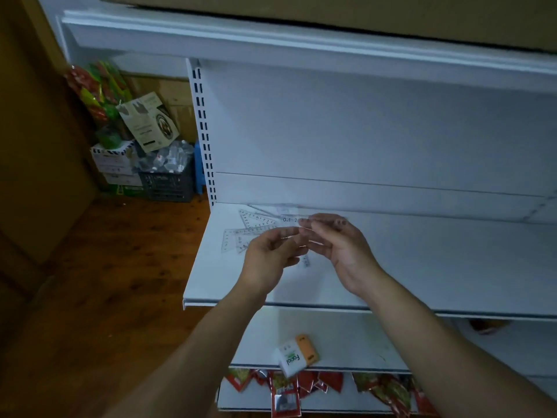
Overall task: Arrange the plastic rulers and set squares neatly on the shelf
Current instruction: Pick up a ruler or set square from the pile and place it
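Observation:
Several clear plastic rulers and set squares (250, 229) lie scattered at the back left of a white shelf (437, 267). Both hands hover over the shelf's left part. My right hand (337, 245) pinches a clear ruler (291, 221) with printed numbers, held roughly level above the pile. My left hand (271, 251) has its fingers curled round clear plastic pieces, one end of which sticks out below the hand (306, 261). The two hands almost touch at the fingertips.
A white and orange box (297, 354) sits on the shelf below, above red snack packets (286, 390). To the left on the wooden floor stand a dark crate (167, 184), cardboard boxes and bagged goods. A white shelf (271, 43) overhangs above.

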The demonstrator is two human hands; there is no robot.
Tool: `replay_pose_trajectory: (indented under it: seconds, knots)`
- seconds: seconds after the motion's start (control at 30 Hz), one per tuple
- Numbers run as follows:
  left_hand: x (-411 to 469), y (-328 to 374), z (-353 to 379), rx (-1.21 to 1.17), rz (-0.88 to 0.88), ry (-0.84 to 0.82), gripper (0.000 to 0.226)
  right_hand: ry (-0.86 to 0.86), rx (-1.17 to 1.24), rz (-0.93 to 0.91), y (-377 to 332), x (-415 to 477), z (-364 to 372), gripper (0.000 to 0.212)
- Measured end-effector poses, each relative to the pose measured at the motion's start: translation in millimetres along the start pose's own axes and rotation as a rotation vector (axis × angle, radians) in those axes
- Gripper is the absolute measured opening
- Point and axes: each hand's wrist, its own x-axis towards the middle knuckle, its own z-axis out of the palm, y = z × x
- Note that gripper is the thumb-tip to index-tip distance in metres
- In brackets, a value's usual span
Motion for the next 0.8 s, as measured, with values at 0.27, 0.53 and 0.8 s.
replay_pose_trajectory:
  seconds: [0.27,0.53,0.8]
  knots:
    - [-6.2,-9.9,81.9,0.071,0.009,-0.085,0.007,0.197,-0.084,-0.03,-23.3,-35.1,-91.2,0.009]
    - [-31.9,-44.2,245.7,0.14,0.023,-0.277,0.007,0.393,-0.117,-0.079,-60.9,-116.7,-244.1,0.008]
    - [-64.4,-84.4,420.2,0.07,-0.008,-0.452,0.012,0.625,-0.044,-0.09,-89.3,-220.6,-414.6,0.004]
